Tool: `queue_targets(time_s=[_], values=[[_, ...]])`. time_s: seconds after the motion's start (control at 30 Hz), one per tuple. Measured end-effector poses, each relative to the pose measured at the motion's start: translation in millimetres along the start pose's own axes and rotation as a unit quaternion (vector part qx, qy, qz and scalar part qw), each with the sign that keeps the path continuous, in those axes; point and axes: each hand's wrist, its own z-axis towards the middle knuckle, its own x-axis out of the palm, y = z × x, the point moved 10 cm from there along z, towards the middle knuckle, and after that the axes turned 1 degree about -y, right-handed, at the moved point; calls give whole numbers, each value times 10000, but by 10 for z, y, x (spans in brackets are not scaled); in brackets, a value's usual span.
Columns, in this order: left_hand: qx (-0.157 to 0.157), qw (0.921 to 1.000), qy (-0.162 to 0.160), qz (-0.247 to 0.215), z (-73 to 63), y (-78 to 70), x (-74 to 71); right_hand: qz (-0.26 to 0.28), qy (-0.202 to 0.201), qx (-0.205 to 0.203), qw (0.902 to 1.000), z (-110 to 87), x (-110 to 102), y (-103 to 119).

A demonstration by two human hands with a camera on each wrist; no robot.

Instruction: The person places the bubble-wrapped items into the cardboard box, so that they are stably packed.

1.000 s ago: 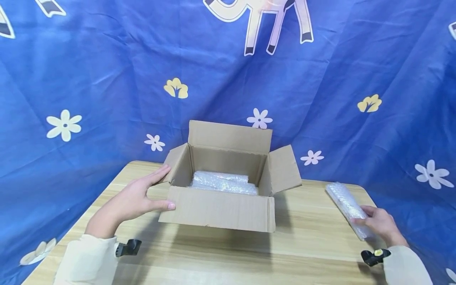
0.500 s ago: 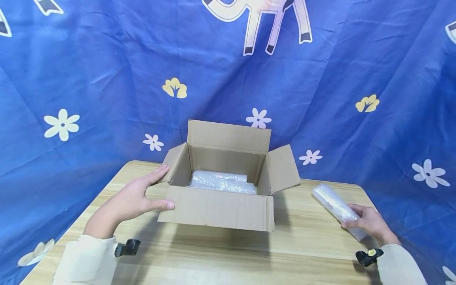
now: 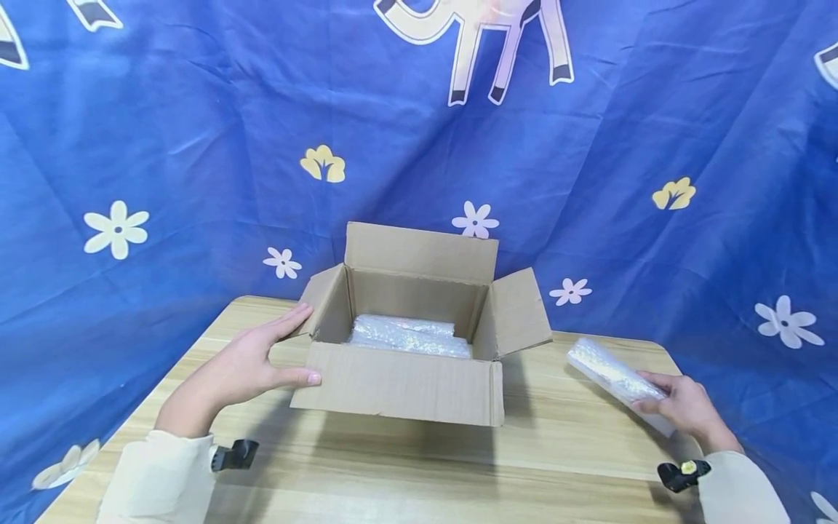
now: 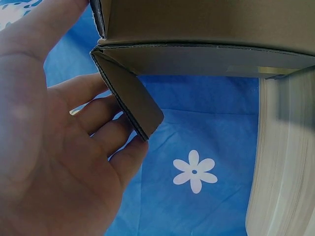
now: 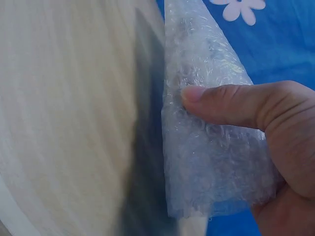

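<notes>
A cardboard box [image 3: 399,386] stands with its flaps folded outward. Inside it lie bubble-wrapped packages [image 3: 412,340]. My left hand [image 3: 238,370] is spread at the box's left corner, its thumb touching the front flap. Its other fingers rest along the outside of the left flap [image 4: 130,96], as the left wrist view shows. Right of the box, my right hand [image 3: 690,411] grips a long bubble-wrapped package [image 5: 211,157] by its near end, thumb across the top. That package is tilted toward the box, with a shadow beside it on the table; what is wrapped inside cannot be made out.
The wooden table [image 3: 556,451] extends in front of the box and between it and the right hand. A blue printed curtain [image 3: 399,160] hangs behind the table. The box's right flap [image 3: 521,309] sticks out toward the held package.
The right hand has shifted the bubble-wrapped package leftward, and its far end has swung toward the box. My left hand and the box stay in place.
</notes>
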Motion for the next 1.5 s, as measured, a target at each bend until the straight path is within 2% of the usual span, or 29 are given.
queue_targets(time_s=[0.13,0.33,0.53,0.8,1.07,1.2,1.5], values=[[-26,10000,4,11,-7,24,-1,-148,-102,-320,9993,2,-128,153],[-22,10000,-6,40,1,32,-4,-329,-483,-657,9961,-14,-382,387],[-21,10000,7,60,7,18,-3,-175,-738,-638,9951,-78,-654,599],[-53,10000,48,54,7,16,3,-52,-827,-470,9955,-129,-958,825],[-65,10000,53,-24,15,2,-4,-248,-1128,-599,9915,-141,-1166,1140],[-68,10000,62,-32,10,1,2,-261,-1104,-689,9912,-126,-1231,1310],[-36,9999,45,-92,19,8,36,-446,-1048,-1308,9848,-75,-1396,1831]])
